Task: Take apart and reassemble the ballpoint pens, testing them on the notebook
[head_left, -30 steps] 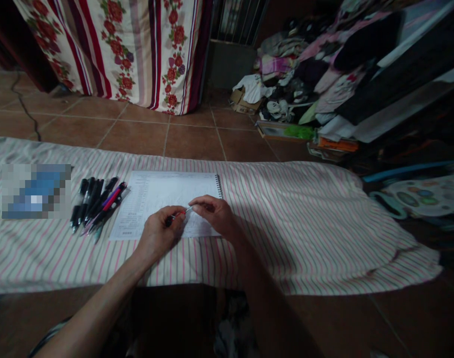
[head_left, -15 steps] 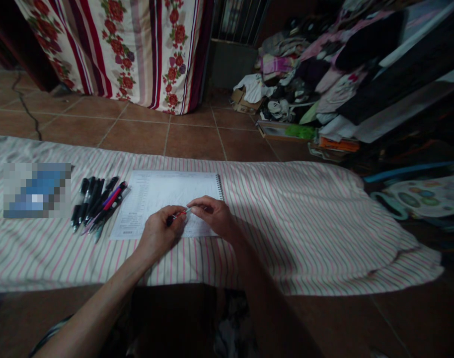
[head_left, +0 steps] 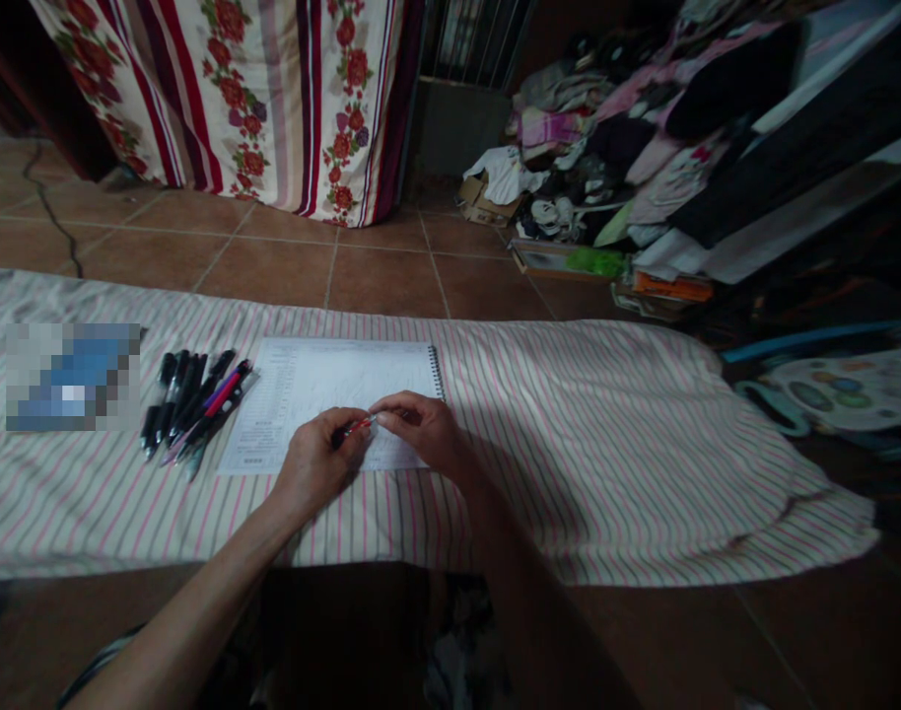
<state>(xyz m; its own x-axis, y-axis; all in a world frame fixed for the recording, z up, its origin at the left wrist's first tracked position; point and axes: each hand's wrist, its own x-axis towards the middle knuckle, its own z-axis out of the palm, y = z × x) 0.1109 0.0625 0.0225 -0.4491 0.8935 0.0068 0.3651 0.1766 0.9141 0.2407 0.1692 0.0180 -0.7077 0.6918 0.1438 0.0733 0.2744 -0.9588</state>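
Between the fingertips of both hands is a slim pen (head_left: 357, 427) with a red part and a dark end. My left hand (head_left: 315, 460) is closed around its dark end. My right hand (head_left: 425, 426) pinches the other end, where the fingers hide the tip. Both hands are over the lower part of a white spiral notebook (head_left: 332, 380) with printed text along its left side. To the left of the notebook lies a loose bunch of pens (head_left: 191, 394), mostly black with a purple and a red one.
A striped cloth (head_left: 590, 444) covers the low table. At its left lies a blurred-out blue item (head_left: 81, 380). Beyond are a tiled floor (head_left: 273, 261), a flowered curtain (head_left: 280, 108) and a heap of clothes (head_left: 605, 138). A patterned stool (head_left: 842, 390) stands at the right.
My right fingertips have shifted very slightly at the end of the pen, and less of it shows between the hands. Everything else stays in place.
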